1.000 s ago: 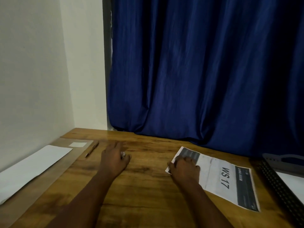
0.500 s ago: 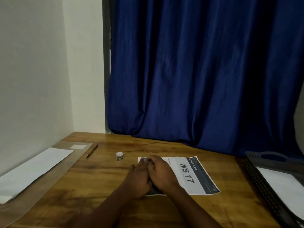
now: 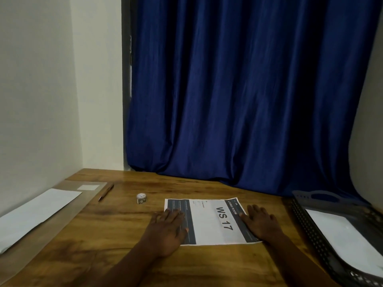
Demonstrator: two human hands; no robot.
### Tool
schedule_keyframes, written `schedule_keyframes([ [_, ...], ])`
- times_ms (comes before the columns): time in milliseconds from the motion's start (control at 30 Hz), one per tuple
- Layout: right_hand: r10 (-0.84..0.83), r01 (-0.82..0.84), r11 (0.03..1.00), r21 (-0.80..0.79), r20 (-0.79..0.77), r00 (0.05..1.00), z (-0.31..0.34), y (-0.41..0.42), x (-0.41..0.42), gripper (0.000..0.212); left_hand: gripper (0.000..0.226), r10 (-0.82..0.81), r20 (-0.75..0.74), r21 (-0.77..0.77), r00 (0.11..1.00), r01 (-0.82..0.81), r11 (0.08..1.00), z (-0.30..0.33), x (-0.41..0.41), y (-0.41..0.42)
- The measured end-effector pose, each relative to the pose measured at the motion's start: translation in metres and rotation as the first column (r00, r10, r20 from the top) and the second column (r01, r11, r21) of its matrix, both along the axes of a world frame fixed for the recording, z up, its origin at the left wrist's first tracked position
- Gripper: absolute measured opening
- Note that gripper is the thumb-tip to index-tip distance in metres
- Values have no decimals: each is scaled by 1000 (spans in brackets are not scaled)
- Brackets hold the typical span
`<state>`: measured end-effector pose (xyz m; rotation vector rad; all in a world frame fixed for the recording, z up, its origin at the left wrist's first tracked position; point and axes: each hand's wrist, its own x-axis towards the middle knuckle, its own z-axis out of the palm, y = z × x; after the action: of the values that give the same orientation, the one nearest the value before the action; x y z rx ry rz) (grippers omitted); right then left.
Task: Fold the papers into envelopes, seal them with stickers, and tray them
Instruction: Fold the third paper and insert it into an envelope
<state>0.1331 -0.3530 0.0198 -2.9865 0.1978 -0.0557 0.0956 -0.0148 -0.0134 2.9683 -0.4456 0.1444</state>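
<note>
A printed sheet marked "WS 17" (image 3: pixel 215 222) lies flat on the wooden table (image 3: pixel 116 230) in front of me. My left hand (image 3: pixel 169 226) rests flat on the sheet's dark left band, fingers straight. My right hand (image 3: pixel 260 221) lies flat on its right edge, fingers spread. A small roll of stickers (image 3: pixel 141 198) stands on the table to the left of the sheet, apart from both hands. At the right edge sits a dark perforated tray (image 3: pixel 310 230) with white paper (image 3: pixel 339 235) inside.
A brown envelope-like sheet (image 3: pixel 91 195) with a white paper (image 3: pixel 35 214) on it lies along the left wall. A pencil (image 3: pixel 106 192) lies beside it. A blue curtain (image 3: pixel 238 90) hangs behind the table's far edge.
The sheet has been slid toward the middle and squared up. My hands, together on its left part half a second ago, have spread apart to its left and right edges.
</note>
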Motion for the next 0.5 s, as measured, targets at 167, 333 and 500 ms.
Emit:
schedule_keyframes([
  [167,-56,55,998,18,54,997,12,4,-10,58,73,11,0,-20,1000,-11,1000,0,-1,-1],
  [333,-88,79,986,144,59,994,20,21,-19,46,73,11,17,-39,1000,-10,999,0,-4,0],
  [500,-153,85,853,514,91,984,33,23,-19,29,75,16,14,-83,1000,-14,996,1,-5,1],
])
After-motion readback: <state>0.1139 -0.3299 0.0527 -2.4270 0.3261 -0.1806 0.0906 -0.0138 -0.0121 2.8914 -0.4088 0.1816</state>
